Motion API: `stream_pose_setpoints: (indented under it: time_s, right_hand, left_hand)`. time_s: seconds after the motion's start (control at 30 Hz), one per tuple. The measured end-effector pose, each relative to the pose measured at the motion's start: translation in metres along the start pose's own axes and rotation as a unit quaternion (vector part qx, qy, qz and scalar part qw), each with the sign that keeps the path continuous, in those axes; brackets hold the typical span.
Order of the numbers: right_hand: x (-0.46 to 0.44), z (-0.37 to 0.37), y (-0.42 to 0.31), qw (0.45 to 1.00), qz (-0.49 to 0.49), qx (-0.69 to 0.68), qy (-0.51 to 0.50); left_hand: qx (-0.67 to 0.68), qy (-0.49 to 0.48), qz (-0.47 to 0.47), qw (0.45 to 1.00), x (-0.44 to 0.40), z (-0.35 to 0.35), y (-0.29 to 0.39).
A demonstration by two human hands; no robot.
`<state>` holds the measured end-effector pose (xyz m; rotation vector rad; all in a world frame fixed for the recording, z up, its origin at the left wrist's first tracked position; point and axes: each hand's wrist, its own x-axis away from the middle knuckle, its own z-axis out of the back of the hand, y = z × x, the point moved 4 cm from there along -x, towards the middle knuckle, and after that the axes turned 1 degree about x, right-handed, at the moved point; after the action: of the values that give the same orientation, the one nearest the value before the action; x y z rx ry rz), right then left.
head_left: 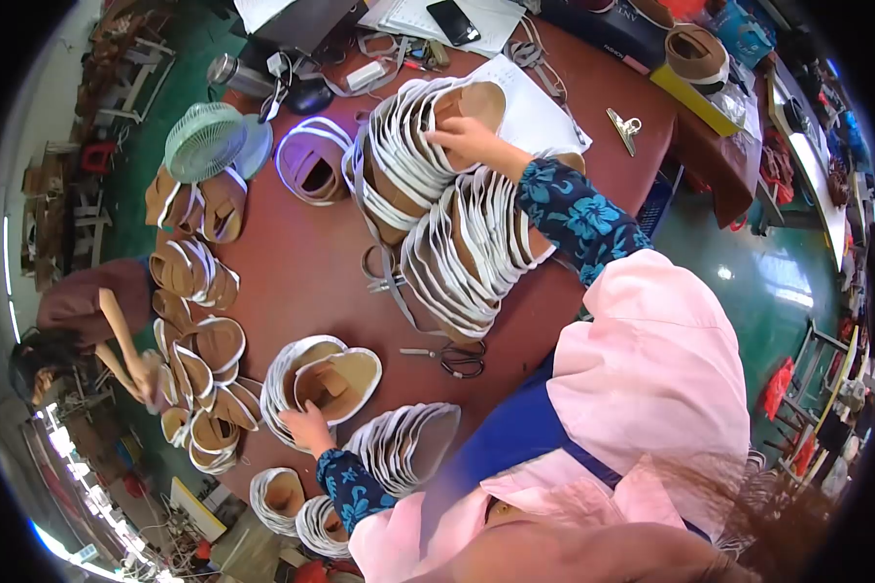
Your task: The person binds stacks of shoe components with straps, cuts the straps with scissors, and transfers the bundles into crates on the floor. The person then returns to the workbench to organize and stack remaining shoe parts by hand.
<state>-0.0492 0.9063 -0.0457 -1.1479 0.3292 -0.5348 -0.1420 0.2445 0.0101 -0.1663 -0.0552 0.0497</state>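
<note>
Brown shoe uppers with white edges lie nested in stacks on the reddish-brown table. My left hand (306,428) grips the near rim of a short stack of shoe uppers (360,374) at the lower middle, its fingers partly hidden by the rim. Farther up, my right hand (469,142) reaches over a long stack of shoe uppers (399,146), with its fingertips closed on an upper near the end. Beside that stack leans a second long stack (476,253). Close to my left forearm lies another stack of uppers (403,447).
Black-handled scissors (462,360) lie mid-table (301,262). A fan (204,143), a phone (454,21), papers and a metal clip (625,130) are along the far side. More uppers (214,345) line the left edge, where a co-worker (97,311) is handling something.
</note>
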Motion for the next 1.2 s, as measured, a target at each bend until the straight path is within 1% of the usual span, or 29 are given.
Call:
stream_pose_setpoints:
  time_s: [0.03, 0.1, 0.13, 0.17, 0.2, 0.23, 0.3, 0.33, 0.4, 0.43, 0.47, 0.5, 0.57, 0.63, 0.67, 0.8, 0.9, 1.0, 1.1, 1.2]
  right_hand:
    - [-0.004, -0.006, 0.003, 0.997, -0.048, -0.033, -0.042]
    - [-0.01, -0.024, 0.021, 0.968, -0.188, -0.137, -0.09]
    - [-0.006, -0.02, 0.005, 0.974, -0.161, -0.133, -0.084]
    - [-0.001, -0.017, -0.011, 0.979, -0.105, -0.163, -0.055]
    - [-0.004, -0.019, 0.0, 0.973, -0.151, -0.157, -0.076]
    - [-0.006, -0.022, 0.01, 0.964, -0.195, -0.149, -0.098]
    - [-0.007, -0.027, 0.022, 0.964, -0.208, -0.141, -0.082]
    - [-0.008, -0.03, 0.028, 0.964, -0.214, -0.136, -0.076]
    - [-0.013, -0.039, 0.03, 0.987, -0.104, -0.121, -0.021]
    - [-0.011, -0.033, 0.007, 0.993, -0.048, -0.112, 0.007]
    - [-0.003, -0.025, -0.006, 0.987, -0.096, -0.125, -0.039]
    - [-0.004, -0.03, -0.004, 0.981, -0.12, -0.143, -0.053]
    - [-0.007, -0.031, -0.001, 0.989, -0.097, -0.093, -0.055]
    - [-0.006, -0.029, -0.007, 0.991, -0.08, -0.087, -0.054]
    - [-0.007, -0.03, -0.005, 0.993, -0.072, -0.078, -0.058]
    - [-0.014, -0.043, 0.01, 0.997, -0.045, -0.02, -0.06]
    - [-0.017, -0.049, 0.016, 0.996, -0.045, 0.055, -0.06]
    - [-0.017, -0.047, 0.013, 0.997, -0.032, 0.05, -0.049]
    - [-0.013, -0.044, 0.004, 0.995, -0.04, 0.073, -0.052]
    - [-0.016, -0.048, 0.005, 0.993, -0.025, 0.108, -0.042]
  left_hand:
    - [0.002, -0.014, 0.008, 1.0, 0.004, 0.008, 0.007]
    - [0.008, -0.033, 0.016, 0.999, 0.006, 0.018, 0.015]
    - [0.008, -0.038, 0.02, 0.999, 0.008, 0.022, 0.019]
    - [0.008, -0.045, 0.021, 0.999, 0.008, 0.025, 0.022]
    - [0.011, -0.058, 0.023, 0.998, 0.007, 0.027, 0.026]
    - [0.006, -0.032, 0.009, 0.999, 0.007, 0.029, 0.029]
    - [0.002, 0.019, -0.017, 1.0, 0.01, 0.035, 0.045]
    - [0.005, 0.002, 0.0, 1.0, 0.011, 0.041, 0.055]
    - [0.009, 0.014, -0.014, 1.0, 0.011, 0.045, 0.07]
    - [0.011, 0.019, -0.021, 1.0, 0.012, 0.047, 0.077]
    - [0.02, 0.016, -0.021, 0.999, 0.013, 0.048, 0.085]
    - [0.028, 0.014, -0.022, 0.999, 0.015, 0.052, 0.093]
    - [0.04, 0.02, -0.043, 0.998, 0.013, 0.052, 0.099]
    - [0.049, 0.036, -0.077, 0.995, 0.014, 0.057, 0.11]
    - [0.061, 0.013, -0.048, 0.997, 0.015, 0.057, 0.111]
    - [0.055, 0.015, -0.058, 0.997, 0.015, 0.052, 0.109]
    - [0.059, 0.012, -0.057, 0.997, 0.016, 0.05, 0.105]
    - [0.057, 0.013, -0.067, 0.996, 0.018, 0.043, 0.099]
    - [0.064, 0.017, -0.073, 0.995, 0.022, 0.041, 0.094]
    - [0.071, 0.009, -0.07, 0.995, 0.027, 0.041, 0.09]
